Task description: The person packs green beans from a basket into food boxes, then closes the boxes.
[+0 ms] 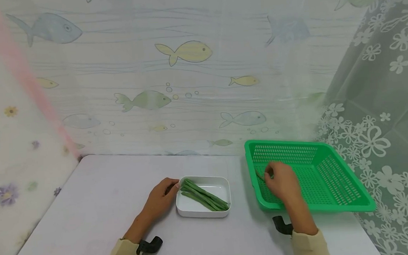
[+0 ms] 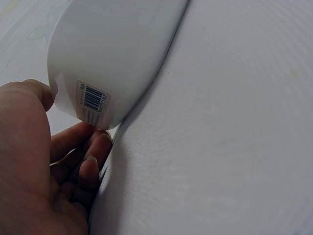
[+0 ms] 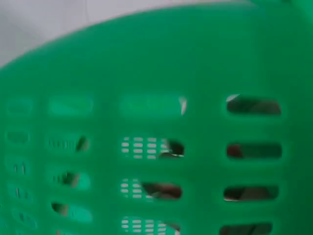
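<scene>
A white rectangular dish (image 1: 203,213) stands on the table, with several green beans (image 1: 204,195) lying slantwise in it. My left hand (image 1: 162,196) grips the dish's left end. In the left wrist view the thumb (image 2: 39,93) is at the dish's rim and the fingertips touch the wall below a barcode label (image 2: 93,103). Over the left part of a green plastic basket (image 1: 333,182), my right hand (image 1: 282,179) pinches a single green bean (image 1: 259,175). The basket's slotted wall (image 3: 205,127) mostly hides that hand in the right wrist view.
The white-covered table (image 1: 106,196) meets a fish-print curtain (image 1: 189,116) at the back. A grey floral curtain (image 1: 384,151) hangs beside the basket on the right, and a flower-print sheet (image 1: 16,154) on the left. Black wrist mounts (image 1: 151,245) sit at both cuffs.
</scene>
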`<state>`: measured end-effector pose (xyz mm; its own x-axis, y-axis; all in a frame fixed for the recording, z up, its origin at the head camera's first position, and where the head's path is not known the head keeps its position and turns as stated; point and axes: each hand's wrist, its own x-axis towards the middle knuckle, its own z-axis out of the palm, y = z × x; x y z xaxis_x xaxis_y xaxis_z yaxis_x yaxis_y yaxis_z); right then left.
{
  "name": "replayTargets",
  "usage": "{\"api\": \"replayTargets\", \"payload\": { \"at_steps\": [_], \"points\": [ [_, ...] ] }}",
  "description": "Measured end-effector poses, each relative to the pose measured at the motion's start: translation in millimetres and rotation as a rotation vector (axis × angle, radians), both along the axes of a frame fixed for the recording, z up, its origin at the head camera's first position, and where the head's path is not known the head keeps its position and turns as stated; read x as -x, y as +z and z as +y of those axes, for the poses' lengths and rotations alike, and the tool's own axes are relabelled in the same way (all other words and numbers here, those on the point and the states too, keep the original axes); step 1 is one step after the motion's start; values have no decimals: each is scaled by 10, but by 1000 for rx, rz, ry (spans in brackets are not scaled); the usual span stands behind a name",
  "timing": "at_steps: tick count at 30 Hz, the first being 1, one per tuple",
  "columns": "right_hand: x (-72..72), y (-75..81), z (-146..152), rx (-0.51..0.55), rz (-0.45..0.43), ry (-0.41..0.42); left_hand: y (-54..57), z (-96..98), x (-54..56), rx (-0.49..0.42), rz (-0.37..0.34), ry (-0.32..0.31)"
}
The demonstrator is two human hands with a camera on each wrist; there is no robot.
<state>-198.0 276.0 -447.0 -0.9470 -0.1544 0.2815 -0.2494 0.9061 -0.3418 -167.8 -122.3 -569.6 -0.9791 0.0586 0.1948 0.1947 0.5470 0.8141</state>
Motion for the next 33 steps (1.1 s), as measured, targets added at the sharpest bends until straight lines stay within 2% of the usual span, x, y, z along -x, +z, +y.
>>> {"api": "replayTargets", "payload": {
  "at_steps": [5, 12, 15, 21, 33],
  "points": [
    [-18, 7, 57, -80, -105, 29, 1, -5, -6, -3, -11, 4],
    [-14, 1, 85, -163, -315, 85, 8, -24, -11, -12, -12, 2],
    [-3, -22, 97, -182, -376, 109, -11, -28, -4, -13, -8, -1],
    [17, -43, 106, -197, -414, 112, -35, -21, 7, -6, -7, -9],
    [26, -53, 98, -210, -457, 100, -12, -24, 3, -19, -7, -10]
  ]
}}
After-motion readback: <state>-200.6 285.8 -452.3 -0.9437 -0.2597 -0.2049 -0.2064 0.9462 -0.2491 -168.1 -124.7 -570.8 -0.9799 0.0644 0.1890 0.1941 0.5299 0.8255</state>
